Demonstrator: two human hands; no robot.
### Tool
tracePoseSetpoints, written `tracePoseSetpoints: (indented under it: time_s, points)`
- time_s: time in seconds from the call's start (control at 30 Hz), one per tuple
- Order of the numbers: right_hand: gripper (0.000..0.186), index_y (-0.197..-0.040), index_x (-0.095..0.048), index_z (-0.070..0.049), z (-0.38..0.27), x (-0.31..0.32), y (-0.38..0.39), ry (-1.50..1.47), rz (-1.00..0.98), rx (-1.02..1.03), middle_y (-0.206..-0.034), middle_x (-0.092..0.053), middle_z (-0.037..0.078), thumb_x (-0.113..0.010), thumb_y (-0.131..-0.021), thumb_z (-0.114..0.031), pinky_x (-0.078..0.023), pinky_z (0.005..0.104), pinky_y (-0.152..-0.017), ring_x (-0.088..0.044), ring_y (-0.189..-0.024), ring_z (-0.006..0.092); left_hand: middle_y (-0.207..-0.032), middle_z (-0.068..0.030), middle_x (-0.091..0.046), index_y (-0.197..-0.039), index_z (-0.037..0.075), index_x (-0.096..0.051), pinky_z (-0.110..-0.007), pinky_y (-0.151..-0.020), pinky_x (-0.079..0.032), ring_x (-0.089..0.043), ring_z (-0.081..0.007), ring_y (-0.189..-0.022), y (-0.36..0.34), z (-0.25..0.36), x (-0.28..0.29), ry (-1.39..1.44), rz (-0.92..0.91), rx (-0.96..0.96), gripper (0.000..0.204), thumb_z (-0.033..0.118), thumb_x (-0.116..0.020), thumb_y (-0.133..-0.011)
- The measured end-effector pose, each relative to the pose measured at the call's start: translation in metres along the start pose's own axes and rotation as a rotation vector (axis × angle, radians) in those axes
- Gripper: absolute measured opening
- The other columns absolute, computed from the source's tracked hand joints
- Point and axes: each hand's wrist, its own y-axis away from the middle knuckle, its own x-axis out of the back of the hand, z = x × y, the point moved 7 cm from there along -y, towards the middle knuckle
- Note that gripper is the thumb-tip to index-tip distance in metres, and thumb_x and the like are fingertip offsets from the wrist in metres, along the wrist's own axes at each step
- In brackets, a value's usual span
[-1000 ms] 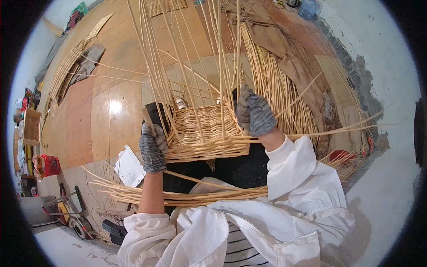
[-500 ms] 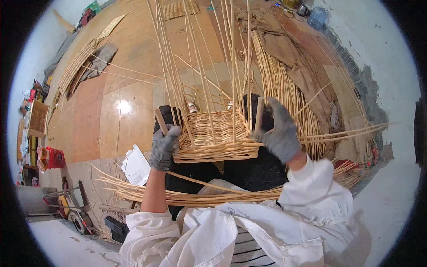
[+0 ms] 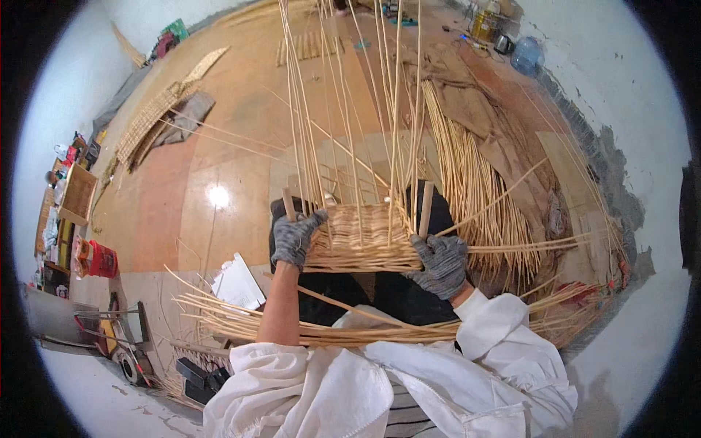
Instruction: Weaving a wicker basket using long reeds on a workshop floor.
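A half-woven wicker basket [image 3: 361,250] rests on my lap, its long upright stakes [image 3: 299,124] rising away from me. A thick wooden peg [image 3: 288,204] stands at its left corner and another wooden peg [image 3: 426,208] at its right. In a grey knit glove, my left hand [image 3: 298,237] is closed around the left corner, beside the peg. My right hand [image 3: 442,266], gloved alike, grips the near right corner, its thumb below the woven edge. Loose weaving rods [image 3: 511,248] stick out to the right past that hand. The gloves hide both corners.
A bundle of willow rods [image 3: 365,334] lies across my lap. More rods [image 3: 475,182] lie on the floor ahead right, beside brown sacking [image 3: 504,139]. At left are a white sheet [image 3: 237,283], a red bucket [image 3: 102,259] and a wicker tray [image 3: 78,193]. A water jug [image 3: 526,55] stands far right.
My right hand has come down from beside the right peg, fingers raised, onto the basket's near right corner. The basket has tilted, its floor now looking narrower. The whole view has shifted somewhat.
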Motion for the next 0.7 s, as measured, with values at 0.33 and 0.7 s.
tracePoseSetpoints:
  time_s: [0.33,0.7]
  points:
    - [0.057,-0.12,-0.051,-0.02,-0.018,-0.027,-0.052,0.154,0.037,-0.067,-0.128,-0.034,0.016,-0.066,-0.065,-0.024,-0.033,0.0478,-0.09,-0.047,-0.105,0.0331,-0.096,-0.0022,-0.055,-0.106,0.007,-0.051,-0.031,-0.083,-0.045,-0.053,-0.0162,-0.092,0.046,-0.014,0.008,0.998,-0.748,0.066,0.034,0.035,-0.056,-0.086]
    - [0.03,-0.103,-0.056,-0.005,-0.118,0.264,-0.079,0.059,0.158,0.406,-0.107,-0.051,0.014,-0.055,-0.076,-0.018,-0.04,0.0419,-0.07,-0.055,-0.084,0.0248,-0.104,-0.0072,-0.055,-0.119,0.003,-0.045,-0.035,-0.087,-0.045,-0.054,-0.0195,-0.094,-0.005,-0.127,0.009,1.433,-2.615,1.922,0.044,0.034,-0.051,-0.089]
